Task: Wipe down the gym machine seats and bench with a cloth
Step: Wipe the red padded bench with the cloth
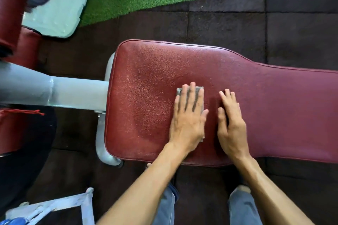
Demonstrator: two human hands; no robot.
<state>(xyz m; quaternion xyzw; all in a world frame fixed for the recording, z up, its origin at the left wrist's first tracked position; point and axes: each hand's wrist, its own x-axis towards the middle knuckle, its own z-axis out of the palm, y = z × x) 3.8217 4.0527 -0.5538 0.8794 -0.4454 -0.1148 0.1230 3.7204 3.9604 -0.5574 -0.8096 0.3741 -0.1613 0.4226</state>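
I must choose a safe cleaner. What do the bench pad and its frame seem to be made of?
Bench pad: likely vinyl or faux leather, dark red; pebbled grain, slight sheen, piped edge. Frame: apparently metal tube painted light grey-blue; a weld-like seam shows. The cloth under the left hand looks like grey woven fabric.

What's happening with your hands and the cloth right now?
Left hand flat, pressing grey cloth onto red bench pad. Right hand flat on pad beside it, empty. Nothing in the way.
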